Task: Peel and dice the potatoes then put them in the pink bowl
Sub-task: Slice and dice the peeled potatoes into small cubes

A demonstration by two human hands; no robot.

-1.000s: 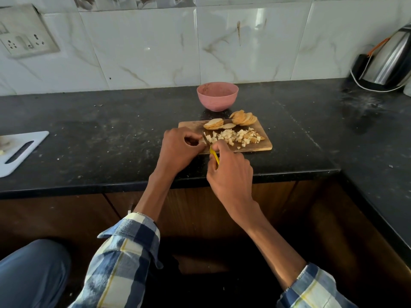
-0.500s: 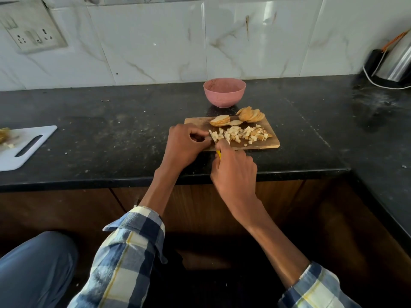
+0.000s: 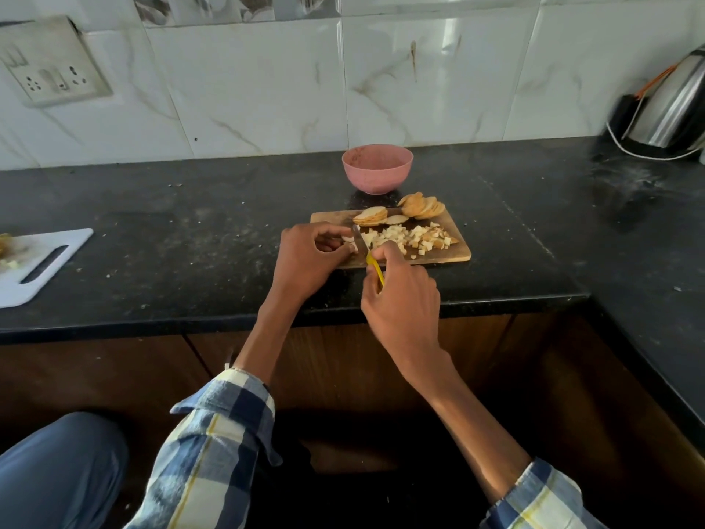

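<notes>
Though partly diced, potato slices [image 3: 404, 211] beside pale cubes [image 3: 410, 238].

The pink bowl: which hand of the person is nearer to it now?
Left, only slightly. The left hand is below-left of the pink bowl, holding potato pieces; the right hand, gripping the knife, sits lower.

The knife [image 3: 367, 249] has come up since half a second ago: its blade shows again, tilted over the board [image 3: 454, 249], between the left hand's [image 3: 305, 257] fingertips and the dice [image 3: 404, 236]. The yellow handle shows longer above the right hand [image 3: 400, 299].
</notes>
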